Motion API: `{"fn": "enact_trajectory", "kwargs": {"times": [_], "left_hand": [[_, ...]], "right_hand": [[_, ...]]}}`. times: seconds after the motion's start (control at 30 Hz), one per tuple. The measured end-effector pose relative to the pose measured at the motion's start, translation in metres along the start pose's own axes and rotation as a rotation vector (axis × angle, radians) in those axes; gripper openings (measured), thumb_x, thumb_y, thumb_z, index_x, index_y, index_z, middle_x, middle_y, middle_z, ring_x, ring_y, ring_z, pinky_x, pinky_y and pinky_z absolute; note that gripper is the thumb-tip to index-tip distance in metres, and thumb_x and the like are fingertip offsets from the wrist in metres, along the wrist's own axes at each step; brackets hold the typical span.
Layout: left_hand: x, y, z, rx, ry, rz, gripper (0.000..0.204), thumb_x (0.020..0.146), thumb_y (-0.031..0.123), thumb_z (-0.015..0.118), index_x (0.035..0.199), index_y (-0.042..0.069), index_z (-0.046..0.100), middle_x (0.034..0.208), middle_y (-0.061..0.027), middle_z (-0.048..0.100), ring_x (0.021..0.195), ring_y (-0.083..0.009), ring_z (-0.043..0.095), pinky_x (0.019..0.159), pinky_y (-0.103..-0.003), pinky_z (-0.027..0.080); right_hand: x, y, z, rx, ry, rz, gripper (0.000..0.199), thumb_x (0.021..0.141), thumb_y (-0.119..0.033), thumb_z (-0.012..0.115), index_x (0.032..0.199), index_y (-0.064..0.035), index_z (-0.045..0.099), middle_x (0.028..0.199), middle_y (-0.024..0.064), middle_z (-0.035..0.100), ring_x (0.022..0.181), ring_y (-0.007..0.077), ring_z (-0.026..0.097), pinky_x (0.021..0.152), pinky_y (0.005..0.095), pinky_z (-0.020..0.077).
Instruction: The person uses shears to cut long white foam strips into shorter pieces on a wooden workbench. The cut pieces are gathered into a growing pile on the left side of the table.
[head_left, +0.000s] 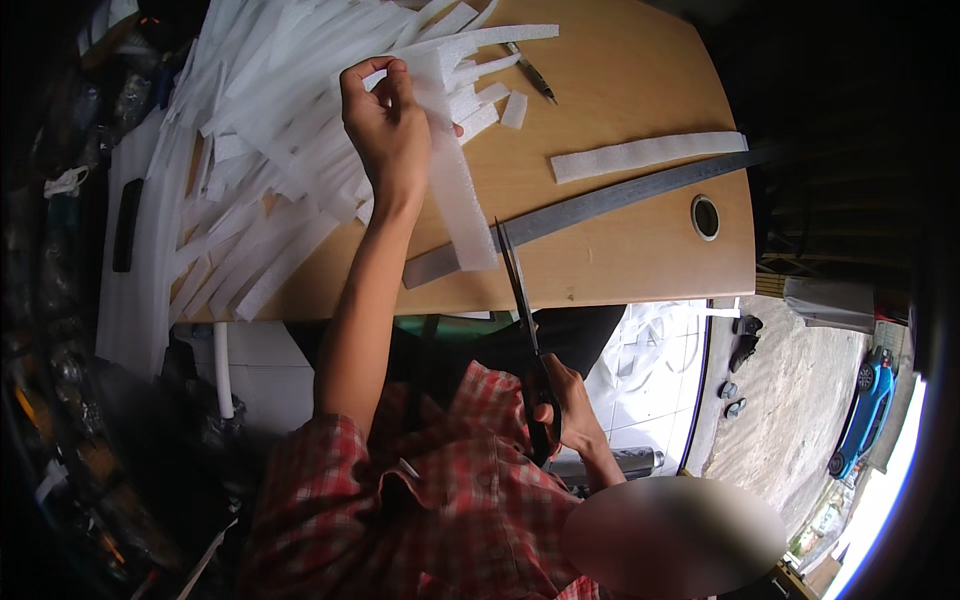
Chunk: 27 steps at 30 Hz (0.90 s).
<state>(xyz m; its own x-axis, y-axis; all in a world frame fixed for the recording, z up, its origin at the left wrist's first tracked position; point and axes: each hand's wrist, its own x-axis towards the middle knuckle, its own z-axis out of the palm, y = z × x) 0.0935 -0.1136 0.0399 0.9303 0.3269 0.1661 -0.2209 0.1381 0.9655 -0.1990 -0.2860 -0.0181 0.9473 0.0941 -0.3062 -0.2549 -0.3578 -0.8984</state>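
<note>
My left hand [388, 140] is raised over the table, its fingers closed on a strip of white foam sheet [462, 205]. The strip hangs toward me, its lower end crossing a long metal ruler [600, 203]. In my right hand [573, 405] is a pair of black-handled scissors [523, 300], held below the table's near edge. Their blades point away from me, only slightly apart at the tips, close beside the strip's right edge. Whether they touch it I cannot tell. Some of my left fingers are hidden behind the hand and the foam.
A large heap of white foam strips [270, 100] covers the table's left side. A craft knife [532, 75] and a loose foam strip [650, 157] lie farther right on the wooden table [640, 260]. A round cable hole [705, 217] sits near the right edge. White scraps [650, 345] litter the tiled floor.
</note>
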Motion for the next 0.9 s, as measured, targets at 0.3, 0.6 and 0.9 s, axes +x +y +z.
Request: {"fn": "enact_trajectory", "kwargs": {"times": [0.3,0.6,0.9], "left_hand": [[-0.007,-0.045,0.008,0.142,0.209,0.201,0.009,0.095,0.002,0.057,0.102,0.001,0.052,0.088,-0.0102,0.063,0.075,-0.0165,0.060,0.062,-0.030,0.049],[0.013,-0.060,0.012,0.406,0.375,0.497,0.013,0.088,-0.009,0.054,0.096,-0.001,0.048,0.081,-0.0151,0.060,0.074,-0.0295,0.062,0.065,-0.039,0.048],[0.011,-0.063,0.009,0.427,0.376,0.412,0.008,0.088,-0.003,0.058,0.093,-0.003,0.053,0.086,-0.0161,0.062,0.081,-0.0317,0.062,0.077,-0.041,0.048]], "right_hand": [[0.012,-0.023,0.007,-0.002,-0.035,0.006,0.096,0.067,-0.095,0.042,0.081,-0.0003,0.047,0.068,0.0058,0.048,0.061,0.0159,0.049,0.054,0.0317,0.0391],[0.005,-0.019,0.008,-0.027,-0.056,0.090,0.101,0.062,-0.098,0.042,0.084,0.0007,0.050,0.068,0.0057,0.050,0.062,0.0137,0.049,0.055,0.0307,0.0407],[0.004,-0.015,0.012,0.017,-0.024,0.117,0.103,0.062,-0.098,0.041,0.085,0.0014,0.051,0.068,0.0048,0.050,0.062,0.0131,0.049,0.055,0.0304,0.0405]]}}
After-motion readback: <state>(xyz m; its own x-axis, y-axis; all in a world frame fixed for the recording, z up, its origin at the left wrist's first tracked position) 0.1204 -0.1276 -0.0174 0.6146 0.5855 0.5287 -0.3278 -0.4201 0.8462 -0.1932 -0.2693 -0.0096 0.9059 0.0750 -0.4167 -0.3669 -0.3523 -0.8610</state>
